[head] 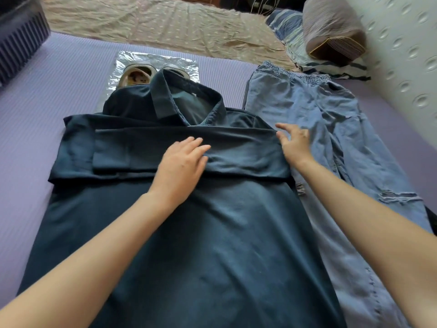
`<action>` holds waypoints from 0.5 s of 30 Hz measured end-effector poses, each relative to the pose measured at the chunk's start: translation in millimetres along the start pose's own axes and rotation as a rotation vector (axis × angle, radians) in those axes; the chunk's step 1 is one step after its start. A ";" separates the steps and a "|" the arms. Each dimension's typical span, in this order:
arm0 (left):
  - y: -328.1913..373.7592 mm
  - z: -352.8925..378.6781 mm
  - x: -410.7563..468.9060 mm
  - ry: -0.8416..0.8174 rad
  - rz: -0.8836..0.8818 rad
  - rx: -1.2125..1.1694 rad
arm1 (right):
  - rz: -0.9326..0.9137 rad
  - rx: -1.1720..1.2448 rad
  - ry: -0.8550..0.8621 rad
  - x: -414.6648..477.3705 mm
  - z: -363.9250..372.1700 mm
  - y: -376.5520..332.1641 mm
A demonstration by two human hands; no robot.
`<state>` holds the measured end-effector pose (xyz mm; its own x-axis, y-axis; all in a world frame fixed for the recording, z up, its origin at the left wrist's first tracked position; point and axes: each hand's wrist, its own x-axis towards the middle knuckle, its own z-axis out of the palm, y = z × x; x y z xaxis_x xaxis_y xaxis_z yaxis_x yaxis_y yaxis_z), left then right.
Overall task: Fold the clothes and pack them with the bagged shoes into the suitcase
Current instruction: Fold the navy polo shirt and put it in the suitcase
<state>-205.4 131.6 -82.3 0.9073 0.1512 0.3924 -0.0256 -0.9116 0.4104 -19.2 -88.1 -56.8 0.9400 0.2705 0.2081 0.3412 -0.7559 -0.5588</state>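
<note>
A dark navy polo shirt (189,233) lies flat on the purple mat (35,119), its sleeves folded across the chest. My left hand (182,166) rests flat on the folded sleeves in the middle. My right hand (295,143) touches the shirt's right edge with spread fingers. Light blue jeans (331,129) lie stretched out to the right of the shirt. Beyond the collar sit the shoes in a clear plastic bag (142,69), partly covered by the shirt. A dark ribbed suitcase (19,39) stands at the far left corner.
A crumpled beige sheet (165,22) covers the bed behind the mat. A striped pillow (293,34) and a grey rolled cushion (331,31) lie at the back right. A white textured wall (406,55) borders the right side.
</note>
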 end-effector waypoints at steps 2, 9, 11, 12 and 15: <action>30.0 17.9 11.5 -0.069 0.024 -0.052 | 0.105 -0.030 -0.016 19.7 -8.8 4.7; 107.3 67.6 32.3 -0.350 0.114 0.004 | 0.197 -0.026 -0.178 39.0 -7.1 10.5; 109.6 76.6 26.7 -0.404 0.151 0.086 | 0.207 0.032 -0.118 45.7 -2.7 13.4; 108.9 79.4 24.3 -0.414 0.165 0.116 | 0.218 0.069 -0.073 50.4 -1.2 16.0; 106.0 83.3 21.8 -0.413 0.184 0.149 | 0.275 0.150 -0.026 61.1 4.6 22.0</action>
<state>-153.4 6.4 -98.9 0.9851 -0.1547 0.0746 -0.1680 -0.9585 0.2303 45.8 -85.5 -60.0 0.9963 0.0847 0.0135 0.0696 -0.7066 -0.7042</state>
